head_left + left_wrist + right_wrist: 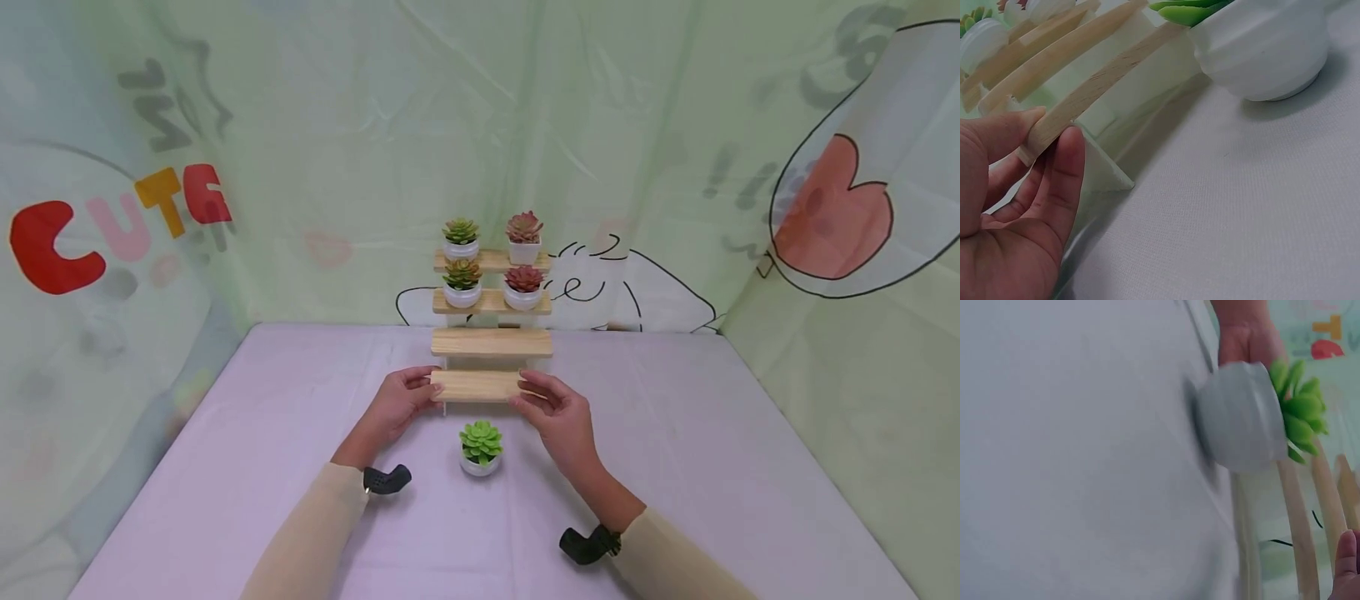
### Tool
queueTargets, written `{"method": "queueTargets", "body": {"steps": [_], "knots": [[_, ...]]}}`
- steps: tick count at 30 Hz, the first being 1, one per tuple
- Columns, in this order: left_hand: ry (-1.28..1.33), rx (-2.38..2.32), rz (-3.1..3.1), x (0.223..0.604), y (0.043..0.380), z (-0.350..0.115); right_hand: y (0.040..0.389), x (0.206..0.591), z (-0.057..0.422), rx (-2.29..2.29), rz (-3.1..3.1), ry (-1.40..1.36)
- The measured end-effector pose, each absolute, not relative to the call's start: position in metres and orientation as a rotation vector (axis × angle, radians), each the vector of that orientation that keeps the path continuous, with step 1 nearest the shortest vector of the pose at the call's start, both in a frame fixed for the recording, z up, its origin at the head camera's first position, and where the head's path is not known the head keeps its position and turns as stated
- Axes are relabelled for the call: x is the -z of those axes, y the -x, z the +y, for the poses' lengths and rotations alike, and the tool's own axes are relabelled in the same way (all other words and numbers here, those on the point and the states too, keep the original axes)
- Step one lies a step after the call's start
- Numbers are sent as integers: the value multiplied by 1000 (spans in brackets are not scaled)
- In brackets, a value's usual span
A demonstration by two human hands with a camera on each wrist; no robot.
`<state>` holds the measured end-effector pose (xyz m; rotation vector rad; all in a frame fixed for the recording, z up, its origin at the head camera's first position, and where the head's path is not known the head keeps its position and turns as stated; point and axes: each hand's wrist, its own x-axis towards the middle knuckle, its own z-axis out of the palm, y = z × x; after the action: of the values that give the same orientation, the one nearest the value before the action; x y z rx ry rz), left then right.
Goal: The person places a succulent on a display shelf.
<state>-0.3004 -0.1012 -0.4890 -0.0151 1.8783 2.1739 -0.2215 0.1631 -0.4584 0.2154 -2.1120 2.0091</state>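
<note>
A four-tier plant stand [491, 342] has pale wooden planks on translucent supports. My left hand [401, 404] pinches the left end of its lowest plank [1094, 94], thumb on top and fingers beneath. At that plank's other end, my right hand [558, 415] has thumb and fingers curled round it; only part of the right hand [1347, 569] shows in the right wrist view. Between my forearms, in front of the stand, a bright green succulent [481, 440] stands upright in a round white pot [1241, 419], apart from both hands.
Two potted succulents, one green [461, 233] and one pinkish [524, 229], stand on the top tier. The tier below holds a green-brown one [462, 277] and a dark red one [523, 282]. A printed curtain [337, 167] hangs behind the white-covered table [675, 467].
</note>
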Motion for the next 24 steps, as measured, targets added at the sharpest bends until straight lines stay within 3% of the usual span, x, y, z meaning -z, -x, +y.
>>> {"method": "queueTargets", "body": {"steps": [11, 24], "knots": [[16, -2169, 1881, 491, 301, -102, 195, 480, 151, -2134, -2303, -309], [33, -2156, 1889, 486, 299, -101, 192, 486, 148, -2090, -2610, -421]]}}
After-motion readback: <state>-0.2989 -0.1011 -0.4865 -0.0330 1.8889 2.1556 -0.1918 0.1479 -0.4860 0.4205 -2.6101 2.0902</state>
